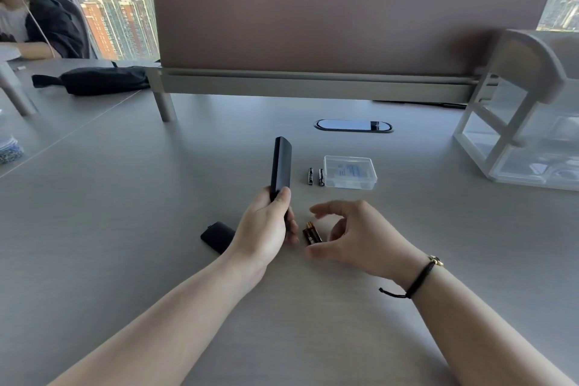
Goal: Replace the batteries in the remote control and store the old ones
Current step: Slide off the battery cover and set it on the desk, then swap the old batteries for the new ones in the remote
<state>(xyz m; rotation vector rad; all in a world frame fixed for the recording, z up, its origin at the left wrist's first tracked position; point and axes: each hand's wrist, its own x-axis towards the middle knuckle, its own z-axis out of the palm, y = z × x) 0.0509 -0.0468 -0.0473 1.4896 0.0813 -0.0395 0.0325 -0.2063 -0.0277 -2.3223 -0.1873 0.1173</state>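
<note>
At centre frame my left hand [266,226] grips one remote [281,166], my right hand [354,236] hovers loose-fingered over two brown batteries [311,233], and two black batteries [315,176] lie beside one box [350,172].

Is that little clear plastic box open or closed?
Closed. The clear box sits flat on the desk with its lid seated flush on top.

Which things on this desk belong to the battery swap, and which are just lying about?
Job: slim black remote control; black battery cover; brown-gold batteries; two small black batteries; clear plastic lidded box.

Lying about: black fabric pouch; white clear-drawer organiser; oval cable port.
</note>
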